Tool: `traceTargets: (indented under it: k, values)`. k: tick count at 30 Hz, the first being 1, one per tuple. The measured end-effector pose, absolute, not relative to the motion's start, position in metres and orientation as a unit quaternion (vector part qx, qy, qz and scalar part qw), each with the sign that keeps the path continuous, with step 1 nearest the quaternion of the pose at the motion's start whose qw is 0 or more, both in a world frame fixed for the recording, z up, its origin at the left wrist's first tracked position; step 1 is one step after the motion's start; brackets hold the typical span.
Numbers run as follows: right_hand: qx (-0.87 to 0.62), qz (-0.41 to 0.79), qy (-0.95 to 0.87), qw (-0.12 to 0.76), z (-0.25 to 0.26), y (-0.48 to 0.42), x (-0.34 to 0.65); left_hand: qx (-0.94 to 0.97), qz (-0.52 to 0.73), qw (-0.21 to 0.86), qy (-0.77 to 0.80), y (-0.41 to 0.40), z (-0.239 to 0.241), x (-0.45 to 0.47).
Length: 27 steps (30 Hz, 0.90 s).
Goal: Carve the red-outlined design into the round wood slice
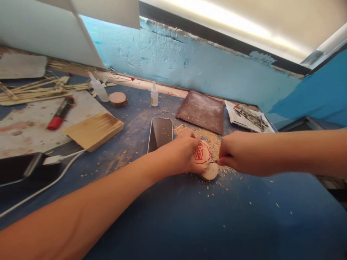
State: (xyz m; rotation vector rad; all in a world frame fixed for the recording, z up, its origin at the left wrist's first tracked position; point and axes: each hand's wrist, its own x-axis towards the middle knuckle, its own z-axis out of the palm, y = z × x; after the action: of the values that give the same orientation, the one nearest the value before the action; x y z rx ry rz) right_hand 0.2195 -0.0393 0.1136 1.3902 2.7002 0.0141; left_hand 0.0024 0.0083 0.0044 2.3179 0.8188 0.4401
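A round wood slice (201,152) bears red drawn lines, with a red ring near its edge. My left hand (187,151) grips its left side, thumb in front and fingers behind. Under its near edge shows a second, smaller pale wood disc (210,172). My right hand (229,152) is closed in a fist around a thin carving tool (213,162), whose dark metal shaft points left and meets the slice's lower right edge. The fist hides the tool's handle. Wood shavings (213,138) lie heaped behind and around the slice.
Behind my left hand lies a phone (161,133). Farther back are a glue bottle (154,95), a brown sheet (202,111) and a bark-edged disc (118,99). On the left are a wooden block (94,130), a red-and-black marker (60,115), sticks (35,90) and a white cable (63,173).
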Motion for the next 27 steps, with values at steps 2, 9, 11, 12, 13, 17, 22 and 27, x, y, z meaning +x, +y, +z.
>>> traceTargets:
  k: [2,9,11,12,13,17,22,27]
  values:
    - [0.436,-0.051,0.886,0.147,0.119,-0.035,0.216,0.881,0.17,0.311,0.313,0.008,0.004,0.003]
    - [0.253,0.041,0.904,0.342,0.132,-0.043,0.2,0.876,0.16,0.326,0.318,0.008,0.007,0.003]
    - [0.273,0.026,0.9,0.34,0.128,-0.049,0.211,0.876,0.156,0.329,0.316,0.009,0.009,0.002]
    - [0.287,0.021,0.902,0.321,0.125,-0.053,0.219,0.875,0.155,0.331,0.317,0.009,0.01,0.001]
    - [0.306,0.023,0.908,0.285,0.122,-0.059,0.226,0.873,0.154,0.334,0.319,0.009,0.011,0.001]
    - [0.313,0.095,0.932,0.157,0.113,-0.086,0.242,0.87,0.14,0.341,0.327,0.011,0.014,0.0]
    - [0.352,0.06,0.924,0.138,0.112,-0.096,0.244,0.874,0.131,0.341,0.321,0.013,0.015,-0.001]
    - [0.402,-0.018,0.895,0.191,0.111,-0.087,0.243,0.871,0.115,0.341,0.334,0.015,0.016,0.0]
